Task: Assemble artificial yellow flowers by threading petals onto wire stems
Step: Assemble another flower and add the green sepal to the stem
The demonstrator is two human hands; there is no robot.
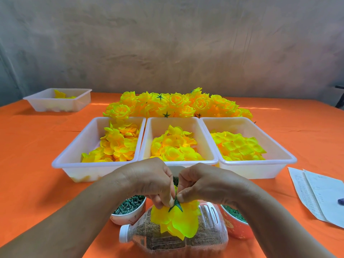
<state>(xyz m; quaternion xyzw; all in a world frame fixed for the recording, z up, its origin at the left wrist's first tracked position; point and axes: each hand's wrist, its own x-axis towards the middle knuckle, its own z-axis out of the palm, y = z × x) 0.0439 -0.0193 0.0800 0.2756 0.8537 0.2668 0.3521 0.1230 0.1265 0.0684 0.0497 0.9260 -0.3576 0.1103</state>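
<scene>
Both hands pinched on one flower, head down, in front of the trays

My left hand and right hand both pinch the green stem just above the calyx. The flower hangs over the bottle, which lies on its side. If my thumbs ease, I think the calyx could slide back and the loose petal layers drop off or twist out of line; pushing too hard may bend the stem. I count one flower in hand, three petal trays in a row, a fourth tray far left, two bowls of green parts, one bottle, and a heap of finished flowers too tangled to number.
</scene>
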